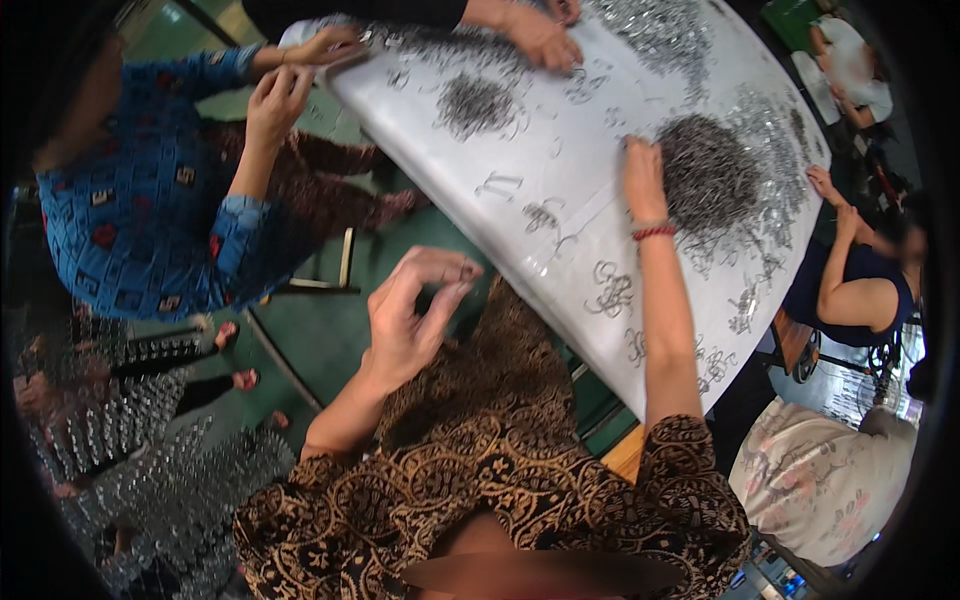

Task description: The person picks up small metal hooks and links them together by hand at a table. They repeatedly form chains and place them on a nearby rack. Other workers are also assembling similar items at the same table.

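My left hand (415,310) is raised off the table's near edge above my lap, thumb and fingertips pinched together. What lies between them, if anything, is too small to make out. My right hand (645,180) reaches over the white tabletop (600,225), fingers bent down and drawn together at the left edge of a big dark pile of thin wire pieces (712,175). Its fingertips are partly hidden, so I cannot see what they hold. Below that wrist, a small cluster of curved wire pieces (612,290) lies loose.
Shiny metal pieces (780,150) spread right of the pile. A smaller dark heap (475,105) lies further left. A person in a blue patterned shirt (150,190) sits at left; another person's hand (545,40) works at the far side. More people sit at right.
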Demonstrator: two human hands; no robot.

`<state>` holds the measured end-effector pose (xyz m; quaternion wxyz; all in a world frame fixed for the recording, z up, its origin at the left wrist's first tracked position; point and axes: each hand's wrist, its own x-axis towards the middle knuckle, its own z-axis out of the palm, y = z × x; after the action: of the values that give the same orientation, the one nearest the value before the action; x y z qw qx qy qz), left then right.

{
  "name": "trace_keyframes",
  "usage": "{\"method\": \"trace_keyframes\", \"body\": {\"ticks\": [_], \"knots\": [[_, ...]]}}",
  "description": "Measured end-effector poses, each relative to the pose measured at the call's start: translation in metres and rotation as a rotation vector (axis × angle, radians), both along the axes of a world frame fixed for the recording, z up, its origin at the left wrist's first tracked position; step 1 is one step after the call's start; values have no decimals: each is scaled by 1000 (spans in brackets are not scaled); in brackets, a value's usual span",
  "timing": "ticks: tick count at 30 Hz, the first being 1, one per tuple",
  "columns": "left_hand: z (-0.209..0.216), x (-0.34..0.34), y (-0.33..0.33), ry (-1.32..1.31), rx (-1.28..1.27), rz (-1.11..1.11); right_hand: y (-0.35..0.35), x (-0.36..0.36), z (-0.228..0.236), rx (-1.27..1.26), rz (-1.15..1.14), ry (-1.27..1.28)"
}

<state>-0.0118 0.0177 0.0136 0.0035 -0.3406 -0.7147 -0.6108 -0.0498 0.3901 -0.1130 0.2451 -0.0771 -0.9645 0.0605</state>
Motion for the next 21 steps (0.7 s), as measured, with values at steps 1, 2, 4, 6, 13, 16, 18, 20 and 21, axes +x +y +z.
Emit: {"method": "trace_keyframes", "body": {"ticks": [1,2,4,6,13,16,18,20,21], "knots": [[-1,0,-1,7,-6,4,1,-3,-4,5,-13,-54],[-4,3,-1,-5,9,35,7,-7,-3,-15,-65,-177],[-6,5,-3,-29,16,74,10,-14,-1,-4,-113,-291],[-8,6,-3,-39,10,74,14,-19,3,55,-98,-268],[-9,15,-2,7,31,101,16,-25,5,123,-122,-215],[-13,18,-2,38,46,97,9,-28,18,-22,-106,-120],[-16,18,-3,51,47,90,-1,-27,34,-273,-66,-34],[-20,18,-4,89,46,55,-24,-15,47,-801,-1,7],[-23,17,-4,102,41,40,-43,-4,51,-1068,21,26]]}}
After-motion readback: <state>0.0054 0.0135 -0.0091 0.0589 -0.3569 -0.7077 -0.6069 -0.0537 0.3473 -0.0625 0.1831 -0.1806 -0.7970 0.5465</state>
